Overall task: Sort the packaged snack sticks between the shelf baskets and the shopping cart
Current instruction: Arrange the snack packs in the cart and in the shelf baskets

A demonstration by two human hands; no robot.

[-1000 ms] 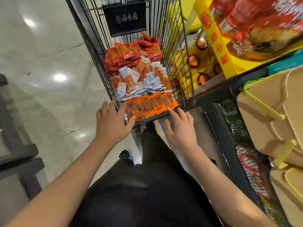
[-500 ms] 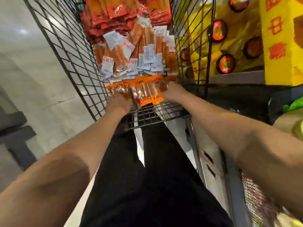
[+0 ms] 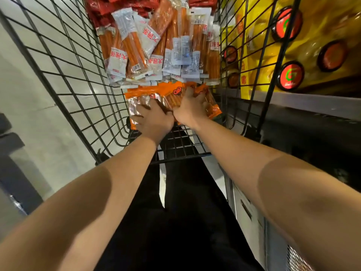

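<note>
A black wire shopping cart (image 3: 64, 75) holds piles of packaged snack sticks. Nearest me lies a row of orange packs (image 3: 166, 92). Behind them are clear packs with white labels (image 3: 136, 47), and red packs (image 3: 101, 14) at the far end. My left hand (image 3: 154, 120) lies on the left side of the orange packs, its fingers curled over them. My right hand (image 3: 192, 108) grips the right side of the same orange packs. Both hands are inside the cart, close together.
To the right of the cart stands a shelf with yellow packaging and round red-and-black lids (image 3: 289, 75). A dark shelf edge (image 3: 293, 106) runs below it. Pale shiny floor (image 3: 25, 106) lies on the left, with a dark fixture (image 3: 11, 149) at the left edge.
Both hands went from hovering at the cart's near end down into the cart and took hold of the orange packs. The view has come much closer to the cart.
</note>
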